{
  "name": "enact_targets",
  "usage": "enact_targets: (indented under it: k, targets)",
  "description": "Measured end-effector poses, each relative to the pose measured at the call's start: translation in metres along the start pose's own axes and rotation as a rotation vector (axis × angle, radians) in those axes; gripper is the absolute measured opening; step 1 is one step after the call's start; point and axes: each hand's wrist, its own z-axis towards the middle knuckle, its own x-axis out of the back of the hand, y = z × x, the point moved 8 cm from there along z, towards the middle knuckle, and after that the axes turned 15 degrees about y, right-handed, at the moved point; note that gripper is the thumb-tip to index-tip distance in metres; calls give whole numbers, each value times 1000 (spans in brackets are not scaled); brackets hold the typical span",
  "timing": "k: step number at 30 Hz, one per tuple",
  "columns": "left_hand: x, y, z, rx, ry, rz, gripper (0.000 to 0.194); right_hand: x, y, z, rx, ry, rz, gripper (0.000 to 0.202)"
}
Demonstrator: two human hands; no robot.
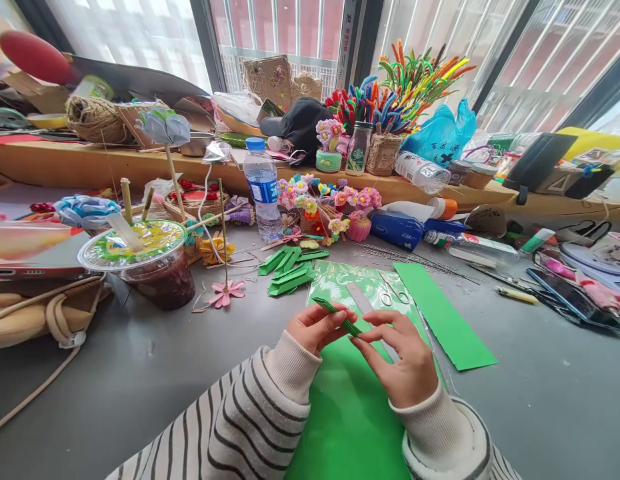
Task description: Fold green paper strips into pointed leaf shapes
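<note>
Between my two hands is a narrow folded strip of green paper (324, 304), held tilted above a plastic-wrapped pack of green paper (355, 427). My left hand (323, 328) pinches it along the middle. Thumb and fingertips of my right hand (403, 357) close on its lower right end. Under my hands, a clear ruler (360, 299) and small scissors (391, 288) lie on the pack. Several folded green paper pieces (290, 277) are piled just beyond my left hand. To the right lies a flat green paper strip (445, 317).
A lidded cup with a dark drink (160, 277) stands at left, near a pink paper flower (226, 293) on a stick. Behind are a water bottle (263, 200), crocheted flowers (335, 200) and a blue tissue pack (397, 230). A phone (575, 297) lies at right.
</note>
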Motion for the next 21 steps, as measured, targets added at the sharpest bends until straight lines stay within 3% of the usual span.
enact_targets:
  k: [9, 13, 21]
  targets:
    - [4, 1, 1, -20, 67, 57, 20, -7, 13, 0, -236, -78, 86, 13]
    - [4, -2, 1, -20, 53, 133, 20, -18, 17, -6, -316, -198, 160, 13]
    - [-3, -4, 1, -140, -57, 276, 20, -23, 13, -8, -334, -223, 262, 11]
